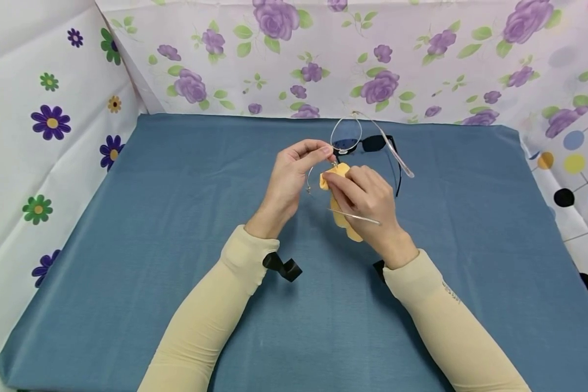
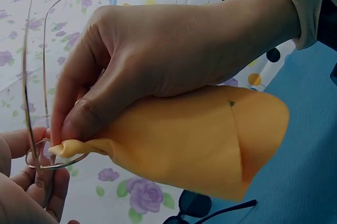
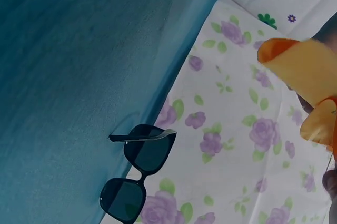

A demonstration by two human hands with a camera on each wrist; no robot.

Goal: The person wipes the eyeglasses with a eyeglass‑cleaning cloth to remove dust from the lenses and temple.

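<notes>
A pair of thin metal-rimmed eyeglasses [image 1: 347, 129] is held up above the blue cloth, temples unfolded. My left hand [image 1: 294, 177] pinches the frame between thumb and fingers; in the left wrist view the left hand [image 2: 23, 195] shows only at the lower left edge. My right hand [image 1: 367, 198] pinches a yellow cleaning cloth [image 1: 340, 218] against a lens of the eyeglasses. Seen from the left wrist, the cloth [image 2: 184, 139] hangs loosely from the right hand's [image 2: 137, 55] fingertips. The right wrist view catches the cloth [image 3: 308, 68] at its right edge, with the hands mostly cut off.
Black sunglasses [image 1: 374, 143] lie behind the hands near the far table edge, one temple extended; the right wrist view shows the sunglasses [image 3: 150, 153] too. Blue fabric [image 1: 127, 245] covers the table. Flowered sheets [image 1: 274, 71] rise behind and at the sides.
</notes>
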